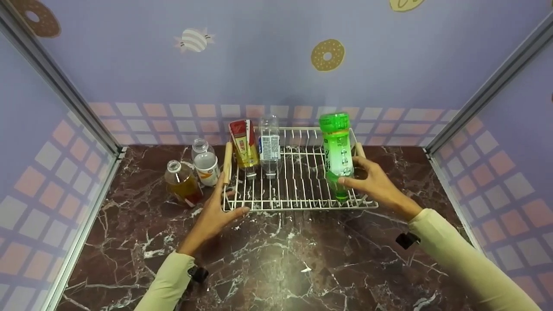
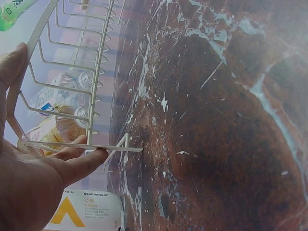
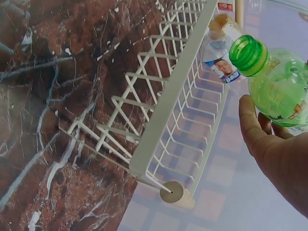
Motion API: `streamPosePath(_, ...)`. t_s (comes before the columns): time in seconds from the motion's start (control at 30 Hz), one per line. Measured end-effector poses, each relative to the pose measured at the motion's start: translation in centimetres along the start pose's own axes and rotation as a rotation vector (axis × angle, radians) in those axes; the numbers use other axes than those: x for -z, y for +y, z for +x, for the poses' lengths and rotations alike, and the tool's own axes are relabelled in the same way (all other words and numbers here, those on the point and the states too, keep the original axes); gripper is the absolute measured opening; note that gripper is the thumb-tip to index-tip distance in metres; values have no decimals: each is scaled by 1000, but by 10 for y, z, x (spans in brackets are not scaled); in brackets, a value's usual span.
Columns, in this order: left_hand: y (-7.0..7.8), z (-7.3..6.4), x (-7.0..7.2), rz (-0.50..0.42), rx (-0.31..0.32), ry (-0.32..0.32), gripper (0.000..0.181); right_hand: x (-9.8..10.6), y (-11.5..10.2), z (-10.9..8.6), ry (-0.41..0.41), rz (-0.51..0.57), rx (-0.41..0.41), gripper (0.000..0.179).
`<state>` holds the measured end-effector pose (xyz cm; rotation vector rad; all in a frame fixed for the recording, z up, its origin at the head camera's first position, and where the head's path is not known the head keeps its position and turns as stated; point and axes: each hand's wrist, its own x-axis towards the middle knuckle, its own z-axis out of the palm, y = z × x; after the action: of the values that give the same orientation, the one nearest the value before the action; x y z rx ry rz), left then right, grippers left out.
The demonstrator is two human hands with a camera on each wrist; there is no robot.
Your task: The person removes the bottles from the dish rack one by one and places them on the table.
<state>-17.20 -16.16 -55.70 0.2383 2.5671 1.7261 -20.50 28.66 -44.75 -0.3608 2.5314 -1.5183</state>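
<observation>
A green plastic bottle (image 1: 338, 149), neck down and without a cap, is held by my right hand (image 1: 380, 183) above the right end of a white wire dish rack (image 1: 298, 208). Thumb and fingers pinch it near the shoulder; in the right wrist view its open mouth (image 3: 240, 50) faces the rack. My left hand (image 1: 214, 218) grips the rack's front left corner, thumb on the top rail and fingers around the side wire. Inside the rack, toward the left, a red and yellow bottle (image 1: 244, 144) and a clear bottle with a white label (image 1: 270, 147) stand upside down.
Left of the rack, a clear bottle with a white and orange label (image 1: 206, 166) and a bottle of amber liquid (image 1: 183, 183) stand upright on the dark marbled tabletop (image 1: 276, 268). Wooden handles (image 1: 227, 162) flank the rack. A patterned wall (image 1: 259, 65) rises close behind it.
</observation>
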Motion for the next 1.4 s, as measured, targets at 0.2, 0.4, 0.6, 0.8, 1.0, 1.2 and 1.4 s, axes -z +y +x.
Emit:
streamPosePath(0.2,1,0,0,-5,3,1,132,-5,-2,-11,-6,41,29,74)
streamPosePath(0.4,-1,1,0,-2,4,6,131,-11,-2,-17,-58,134,90,68)
streamPosePath(0.6,-1,0,1,-5,6,4,131,-16,-4,-21,-55,122,115,70)
streamPosePath(0.8,0,0,1,-15,6,9,132,-21,-6,-25,-13,100,132,66)
streamPosePath(1.0,1,0,1,-7,4,9,131,-25,-6,-26,-1,134,150,59)
streamPosePath(1.2,0,-1,1,-9,2,9,130,-28,-7,-27,13,111,165,58)
streamPosePath(1.4,-1,1,1,-20,-7,5,128,-31,-5,-28,-3,101,188,56)
